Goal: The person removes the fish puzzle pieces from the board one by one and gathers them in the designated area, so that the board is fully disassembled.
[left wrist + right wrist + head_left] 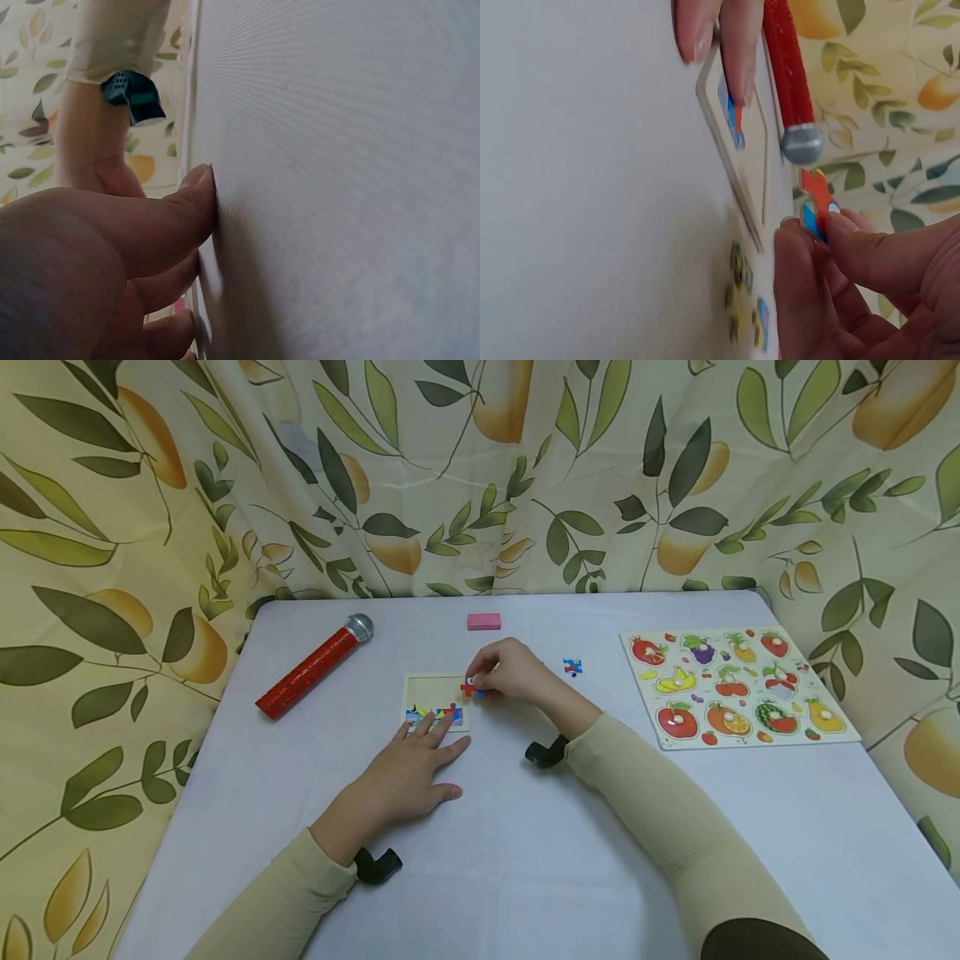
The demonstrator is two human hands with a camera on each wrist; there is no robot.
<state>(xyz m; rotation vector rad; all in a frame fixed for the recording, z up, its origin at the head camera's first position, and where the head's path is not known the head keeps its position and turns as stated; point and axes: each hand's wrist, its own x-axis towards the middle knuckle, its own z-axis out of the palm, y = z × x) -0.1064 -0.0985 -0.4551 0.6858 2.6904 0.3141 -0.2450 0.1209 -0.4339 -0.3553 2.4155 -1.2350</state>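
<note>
My right hand (513, 672) pinches a red and blue jigsaw piece (821, 204) between thumb and fingers, above the table and at the right side of a small wooden puzzle tray (435, 683). Joined colourful pieces (447, 717) line the tray's near side; the rest of its pale base shows bare. My left hand (405, 777) lies with fingers spread, its fingertips resting on the tray's near edge and those pieces. In the left wrist view its thumb (169, 221) touches the white cloth. Loose pieces (741, 289) lie beside the tray in the right wrist view, hidden behind my right hand in the head view.
One more loose jigsaw piece (573, 667) lies right of my right hand. A pink block (483, 622) sits behind the tray. At the left is a red microphone (311, 670), at the right a fruit picture board (738, 727). A patterned curtain (480, 485) hangs behind the table.
</note>
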